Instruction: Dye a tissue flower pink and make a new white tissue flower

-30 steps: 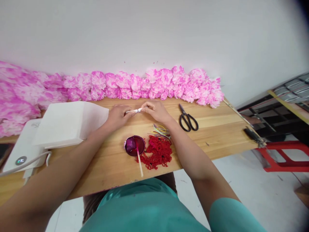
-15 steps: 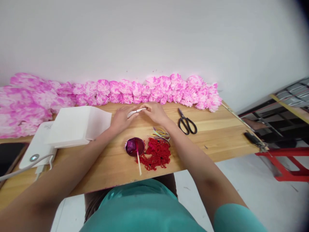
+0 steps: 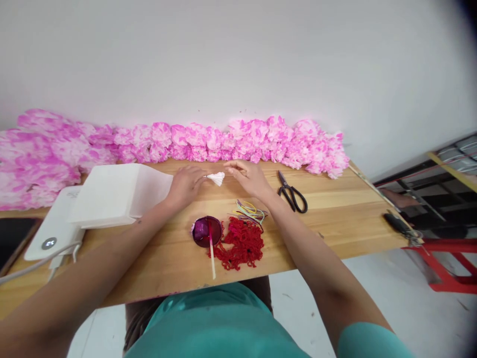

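My left hand [image 3: 188,182] pinches one end of a small folded white paper piece [image 3: 216,178], whose free end fans out to the right. My right hand [image 3: 249,176] hovers just right of that fanned end with fingers loosely apart and nothing in them. Both hands are over the far middle of the wooden table [image 3: 335,209]. A row of pink and white paper flowers [image 3: 238,139] lines the wall behind them. Nearer to me lie a red knitted mesh [image 3: 240,242], a bundle of coloured rubber bands [image 3: 250,210] and a dark purple dish [image 3: 206,230] with a stick [image 3: 212,256] resting in it.
Black scissors [image 3: 293,193] lie right of my right hand. A stack of white paper [image 3: 112,194] sits at the left on a white device [image 3: 52,228] with a cable. A black tool [image 3: 398,225] lies at the table's right edge, a red stool [image 3: 447,263] beyond it.
My right hand has let go of the white paper piece and drawn slightly right. The paper's free end has sprung open into a fan; my left hand still holds the other end.
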Tool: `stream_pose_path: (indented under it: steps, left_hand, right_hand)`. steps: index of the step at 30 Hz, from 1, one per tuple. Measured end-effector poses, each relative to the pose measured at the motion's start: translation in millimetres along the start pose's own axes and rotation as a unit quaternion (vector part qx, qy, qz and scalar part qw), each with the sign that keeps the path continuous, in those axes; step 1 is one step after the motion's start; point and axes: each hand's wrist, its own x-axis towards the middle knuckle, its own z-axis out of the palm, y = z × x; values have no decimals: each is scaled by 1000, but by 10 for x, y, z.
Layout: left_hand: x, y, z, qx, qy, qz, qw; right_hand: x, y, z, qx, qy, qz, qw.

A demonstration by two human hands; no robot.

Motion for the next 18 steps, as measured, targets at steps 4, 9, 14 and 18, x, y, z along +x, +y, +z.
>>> stream_pose_path:
  steps: [4,9,14,18]
  left_hand:
    - [-51,-16,69,-9,10,-7,1000]
    - [-93,-13,76,-13,0,1,1000]
    - [-89,14,65,-18,-10,28,999]
    - [-90,35,58,-20,-1,45,999]
  right_hand:
    - [-71,-17,-1,-11,-10,-4,1000]
    - [-151,7,15,-63,-11,-39,997]
    - [-161,-21,50,-96,-17,-99,990]
    - [-164,-1,77,-130,-37,-121,983]
